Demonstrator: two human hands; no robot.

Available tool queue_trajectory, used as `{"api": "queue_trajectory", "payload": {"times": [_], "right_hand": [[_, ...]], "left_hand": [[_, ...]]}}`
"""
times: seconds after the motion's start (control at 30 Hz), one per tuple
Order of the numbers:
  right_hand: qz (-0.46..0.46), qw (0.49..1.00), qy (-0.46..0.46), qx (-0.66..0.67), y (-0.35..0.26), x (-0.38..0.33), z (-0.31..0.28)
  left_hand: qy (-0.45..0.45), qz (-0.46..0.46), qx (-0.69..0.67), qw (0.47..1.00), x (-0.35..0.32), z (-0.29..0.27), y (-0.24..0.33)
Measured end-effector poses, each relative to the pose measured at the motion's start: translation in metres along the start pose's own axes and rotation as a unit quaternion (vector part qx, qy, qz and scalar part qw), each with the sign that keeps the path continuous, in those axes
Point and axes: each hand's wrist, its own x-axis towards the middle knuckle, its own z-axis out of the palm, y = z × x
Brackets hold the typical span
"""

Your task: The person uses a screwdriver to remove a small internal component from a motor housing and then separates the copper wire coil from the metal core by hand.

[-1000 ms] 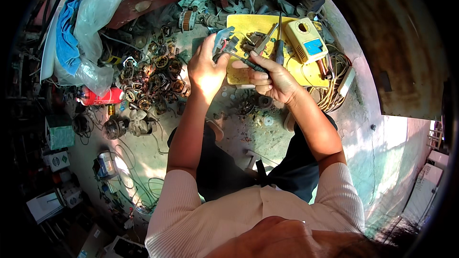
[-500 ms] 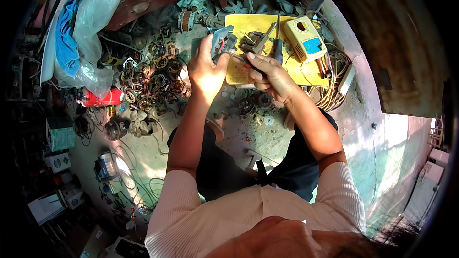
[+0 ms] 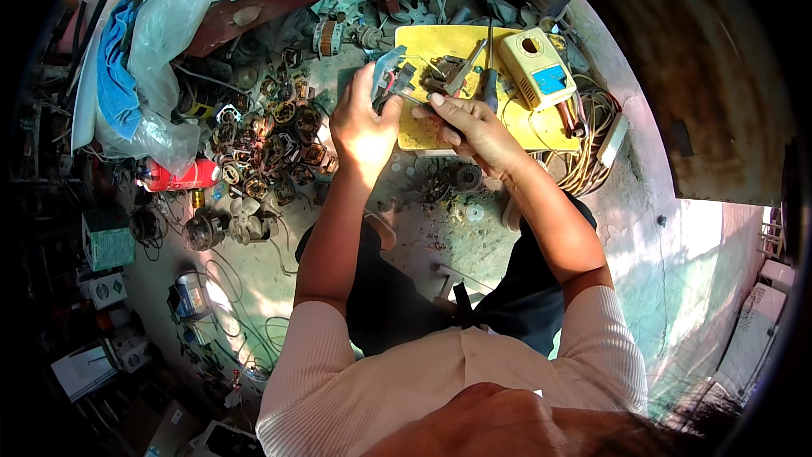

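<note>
My left hand (image 3: 364, 125) is closed around a blue-grey plastic housing (image 3: 389, 61) with dark parts and a bit of red wire inside. My right hand (image 3: 478, 131) grips a screwdriver whose thin metal shaft (image 3: 411, 99) points left at the housing; the fingers cover most of its handle. Whether the tip touches a screw is too small to tell. Both hands are over the left part of a low yellow tabletop (image 3: 550, 131). Just beyond the right hand lie a dark-handled screwdriver (image 3: 491, 89) and a worn metal tool (image 3: 463, 74). A cream charger-like case (image 3: 526, 55) with a blue label stands farther right.
Loose motor cores and copper windings (image 3: 275, 127) are heaped on the floor at left, near a red cylinder (image 3: 182, 174). Coiled cable (image 3: 584, 165) lies right of the tabletop. Plastic bags (image 3: 169, 59) and a blue cloth (image 3: 118, 72) hang at the far left.
The right fingers have shifted slightly left and opened a little around the screwdriver handle. The housing has tilted slightly in my left hand, and both hands stay in nearly the same place.
</note>
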Motion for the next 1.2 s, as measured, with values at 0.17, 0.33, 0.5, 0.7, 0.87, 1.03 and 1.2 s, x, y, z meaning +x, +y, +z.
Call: {"api": "queue_trajectory", "payload": {"times": [0.17, 0.33, 0.5, 0.7, 0.87, 1.03, 1.2], "right_hand": [[-0.104, 0.992, 0.028, -0.071, 0.014, 0.010, -0.011], [-0.446, 0.738, 0.221, -0.455, 0.023, 0.008, -0.002], [-0.071, 0.997, 0.025, 0.014, 0.018, 0.015, -0.011], [-0.168, 0.971, 0.078, -0.151, 0.024, 0.018, -0.011], [-0.496, 0.694, 0.228, -0.469, 0.013, 0.008, -0.004], [-0.421, 0.768, 0.234, -0.422, 0.017, 0.005, 0.000], [-0.424, 0.766, 0.235, -0.421, 0.016, 0.003, -0.002]], "left_hand": [[-0.046, -0.041, -0.027, 0.998, 0.000, -0.002, 0.008], [-0.039, -0.048, -0.021, 0.998, -0.001, -0.003, 0.006], [-0.028, -0.039, -0.018, 0.999, -0.002, -0.003, 0.008], [-0.026, -0.040, -0.020, 0.999, -0.002, -0.001, 0.011], [-0.009, -0.023, -0.032, 0.999, -0.003, -0.002, 0.004], [0.004, -0.044, -0.106, 0.993, -0.002, 0.000, 0.012], [-0.024, -0.072, -0.144, 0.987, -0.003, 0.003, 0.009]]}}
